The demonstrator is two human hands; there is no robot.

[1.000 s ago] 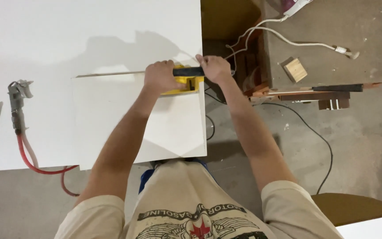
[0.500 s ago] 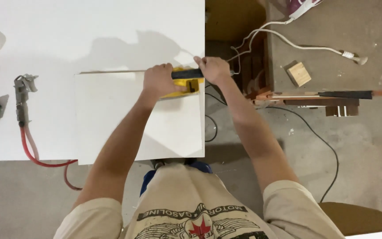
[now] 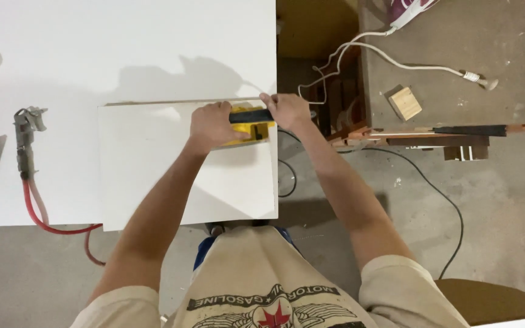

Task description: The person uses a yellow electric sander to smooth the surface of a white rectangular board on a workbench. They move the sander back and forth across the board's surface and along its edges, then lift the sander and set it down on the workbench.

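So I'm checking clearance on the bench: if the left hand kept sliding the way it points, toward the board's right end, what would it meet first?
The right hand, gripping the same black bar of the yellow tool as the left hand. The black bar between them is short.

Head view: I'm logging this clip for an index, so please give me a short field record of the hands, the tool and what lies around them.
left hand: closed over the yellow and black hand tool
right hand: grips the tool's black end
tool position: on the small white board, near its far right corner
support: large white table
left of board: grey air gun with red hose
right bench: small wooden block, white cable
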